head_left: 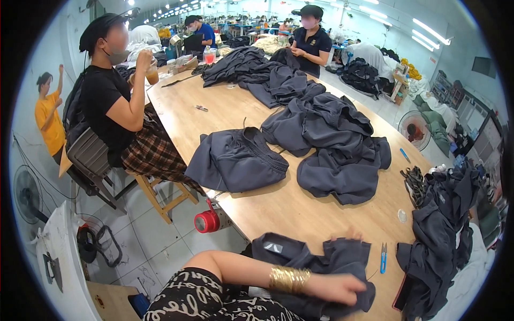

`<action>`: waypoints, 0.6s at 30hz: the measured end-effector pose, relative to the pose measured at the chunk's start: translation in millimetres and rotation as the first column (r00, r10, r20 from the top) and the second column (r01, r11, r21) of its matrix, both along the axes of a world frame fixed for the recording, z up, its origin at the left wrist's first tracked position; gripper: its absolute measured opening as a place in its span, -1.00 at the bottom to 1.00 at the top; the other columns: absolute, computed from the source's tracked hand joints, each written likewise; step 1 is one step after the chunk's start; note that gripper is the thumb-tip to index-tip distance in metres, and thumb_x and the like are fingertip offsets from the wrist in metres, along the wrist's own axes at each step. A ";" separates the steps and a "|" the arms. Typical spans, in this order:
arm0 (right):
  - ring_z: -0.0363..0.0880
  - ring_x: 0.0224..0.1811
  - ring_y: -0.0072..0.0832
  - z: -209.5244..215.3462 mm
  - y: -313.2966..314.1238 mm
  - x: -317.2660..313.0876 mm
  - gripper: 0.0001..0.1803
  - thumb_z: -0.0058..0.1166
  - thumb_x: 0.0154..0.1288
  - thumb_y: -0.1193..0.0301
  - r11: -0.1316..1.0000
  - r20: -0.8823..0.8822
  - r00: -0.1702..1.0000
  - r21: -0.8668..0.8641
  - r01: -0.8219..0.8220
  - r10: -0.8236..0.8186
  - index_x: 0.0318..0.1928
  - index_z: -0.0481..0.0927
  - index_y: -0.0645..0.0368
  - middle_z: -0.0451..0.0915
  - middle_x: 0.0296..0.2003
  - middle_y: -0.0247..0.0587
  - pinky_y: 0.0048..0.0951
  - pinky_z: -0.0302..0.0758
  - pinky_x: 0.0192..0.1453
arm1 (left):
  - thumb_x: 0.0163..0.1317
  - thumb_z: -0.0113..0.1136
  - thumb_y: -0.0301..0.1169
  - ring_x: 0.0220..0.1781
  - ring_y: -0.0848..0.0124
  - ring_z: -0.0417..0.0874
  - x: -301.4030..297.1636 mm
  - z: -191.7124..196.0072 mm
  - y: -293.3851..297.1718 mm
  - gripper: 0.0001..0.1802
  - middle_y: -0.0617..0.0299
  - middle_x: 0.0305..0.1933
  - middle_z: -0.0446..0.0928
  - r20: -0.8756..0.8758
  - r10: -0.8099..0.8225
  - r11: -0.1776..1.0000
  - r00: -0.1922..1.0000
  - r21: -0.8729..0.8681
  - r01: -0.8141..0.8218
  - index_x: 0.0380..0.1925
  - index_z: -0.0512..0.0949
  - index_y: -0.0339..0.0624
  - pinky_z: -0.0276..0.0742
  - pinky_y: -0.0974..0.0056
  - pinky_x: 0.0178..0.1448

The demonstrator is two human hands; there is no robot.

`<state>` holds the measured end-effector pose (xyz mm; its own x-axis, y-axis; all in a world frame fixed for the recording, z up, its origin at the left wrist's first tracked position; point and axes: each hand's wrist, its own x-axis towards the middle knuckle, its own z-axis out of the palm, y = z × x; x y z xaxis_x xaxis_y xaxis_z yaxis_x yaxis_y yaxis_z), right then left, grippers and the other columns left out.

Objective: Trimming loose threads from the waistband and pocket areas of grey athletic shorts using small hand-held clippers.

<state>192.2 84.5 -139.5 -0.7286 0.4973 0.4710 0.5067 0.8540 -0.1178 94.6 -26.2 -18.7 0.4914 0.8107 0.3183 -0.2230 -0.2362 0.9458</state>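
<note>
Dark grey fabric garment (348, 262) lies at the near edge of the table, a small pale label inside its collar-like opening. My left forearm, with a gold cuff at the wrist, reaches across it from the left. The fingers of my left hand (337, 289) look curled closed on the cloth, slightly blurred. Blurred fingertips of my right hand (350, 234) show at the garment's far edge; the rest of that hand and its arm are hidden by cloth. Blue-handled thread snips (383, 259) lie just right of the garment.
Folded elastic-waist grey trousers (235, 163) and a long heap of grey garments (326, 123) cover the table's middle. More garments (436, 241) hang over the right edge. A red-lidded flask (208, 221) is at the left edge. One person (112, 96) sits left, drinking; another (310, 45) stands at the far end.
</note>
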 end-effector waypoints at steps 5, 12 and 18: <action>0.22 0.33 -0.21 -27.6 4.8 9.7 -0.43 -0.06 0.33 0.34 0.899 -0.140 0.986 -0.416 -0.140 0.089 0.32 0.20 0.19 0.25 0.29 0.03 -0.42 0.25 0.32 | 0.16 0.08 -0.40 -0.10 0.50 0.53 -87.5 -35.8 18.7 -0.76 0.29 -0.19 0.55 0.223 0.431 0.474 0.875 -0.880 -0.009 -0.16 0.51 -0.17 0.46 0.40 0.00; 0.21 0.34 -0.29 -4.9 -13.7 35.8 -0.43 -0.08 0.32 0.39 0.085 -0.447 0.869 -0.895 -0.439 -0.212 0.32 0.17 0.23 0.19 0.33 -0.02 -0.44 0.23 0.34 | 0.19 0.14 -0.34 0.15 0.45 0.39 -116.8 -38.9 14.5 -0.50 0.24 0.12 0.43 0.093 0.478 0.643 0.873 -0.715 -0.276 0.14 0.39 -0.23 0.27 0.32 0.25; 0.43 0.09 -0.48 41.3 -12.3 26.6 -0.49 0.02 0.30 0.46 0.783 -0.353 0.930 -0.605 -0.143 -0.103 0.24 0.29 0.25 0.41 0.12 -0.06 -0.49 0.36 0.18 | 0.12 0.22 -0.28 0.49 0.07 -0.05 -66.4 26.0 -25.1 -0.04 -0.04 0.46 -0.05 -0.204 0.595 0.803 0.777 0.135 -0.580 0.40 -0.14 -0.23 -0.05 0.14 0.46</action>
<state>218.8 72.2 -98.2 -0.5890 0.7535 0.2922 0.3093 0.5441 -0.7799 28.2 -51.3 7.3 -0.0102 0.9479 0.3183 0.1946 -0.3103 0.9305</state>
